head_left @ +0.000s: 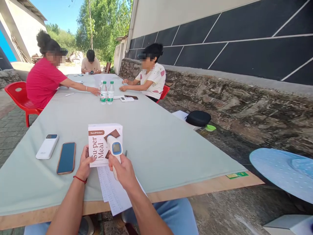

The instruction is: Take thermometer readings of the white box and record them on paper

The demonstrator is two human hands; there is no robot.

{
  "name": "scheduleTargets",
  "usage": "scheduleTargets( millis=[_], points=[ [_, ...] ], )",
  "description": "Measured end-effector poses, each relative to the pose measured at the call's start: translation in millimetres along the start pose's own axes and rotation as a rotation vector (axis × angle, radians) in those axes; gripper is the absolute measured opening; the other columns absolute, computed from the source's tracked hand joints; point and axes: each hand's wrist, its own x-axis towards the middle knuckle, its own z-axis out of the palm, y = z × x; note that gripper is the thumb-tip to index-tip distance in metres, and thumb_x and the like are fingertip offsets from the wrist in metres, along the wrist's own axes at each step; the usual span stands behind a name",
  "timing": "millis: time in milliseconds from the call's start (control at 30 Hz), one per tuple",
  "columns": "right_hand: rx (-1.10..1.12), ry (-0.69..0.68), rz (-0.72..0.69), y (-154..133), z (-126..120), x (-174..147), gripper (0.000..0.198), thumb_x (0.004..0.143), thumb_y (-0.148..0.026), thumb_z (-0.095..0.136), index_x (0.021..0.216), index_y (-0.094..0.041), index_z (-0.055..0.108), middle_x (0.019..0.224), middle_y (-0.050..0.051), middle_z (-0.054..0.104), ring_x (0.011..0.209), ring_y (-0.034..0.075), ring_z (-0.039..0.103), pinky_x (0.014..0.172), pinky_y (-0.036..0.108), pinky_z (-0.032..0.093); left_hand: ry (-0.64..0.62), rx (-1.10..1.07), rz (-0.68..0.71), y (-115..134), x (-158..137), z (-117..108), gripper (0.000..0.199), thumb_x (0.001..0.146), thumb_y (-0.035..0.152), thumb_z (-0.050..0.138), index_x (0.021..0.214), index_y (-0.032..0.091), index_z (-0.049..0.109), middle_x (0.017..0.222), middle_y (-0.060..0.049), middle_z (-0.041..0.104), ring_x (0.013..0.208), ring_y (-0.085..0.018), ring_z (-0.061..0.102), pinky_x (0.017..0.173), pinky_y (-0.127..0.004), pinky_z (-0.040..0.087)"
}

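Note:
My left hand (pixel 85 164) grips the lower left side of a white and brown box (pixel 96 143) labelled "Su-per Meal", its front facing me. In my right hand (pixel 123 169) is a white infrared thermometer (pixel 114 140) with a blue-rimmed screen; my fingers wrap its handle. The thermometer's head is in front of the box's right part and hides some of its print; I cannot tell whether the two touch. Printed sheets of paper (pixel 117 197) lie below the box, partly covered by my right hand and forearm. The tip of a dark pen (pixel 126 152) shows beside the box.
Left of the box lie a phone (pixel 66 158) and a white power bank (pixel 47 147). Two bottles (pixel 103 93) stand farther up the cloth-covered table (pixel 176 147). Three people sit around it; one person's hand (pixel 95 91) reaches the bottles. A blue round surface (pixel 281 169) is at right.

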Motion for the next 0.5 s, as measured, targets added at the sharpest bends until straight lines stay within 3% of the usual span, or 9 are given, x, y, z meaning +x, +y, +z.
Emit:
scheduleTargets(
  millis=[500],
  points=[
    [0.093,0.010,0.006,7.8,0.2,-2.8,0.037,0.083,-0.055,0.057,0.075,-0.019,0.055,0.058,-0.003,0.052,0.056,0.013,0.048,0.056,0.027,0.040,0.007,0.045,0.039,1.0,-0.3,3.0,0.056,0.053,0.026,0.074,0.106,0.021,0.057,0.103,-0.005,0.066,0.095,-0.026,0.061,0.076,-0.034,0.049]
  ],
)
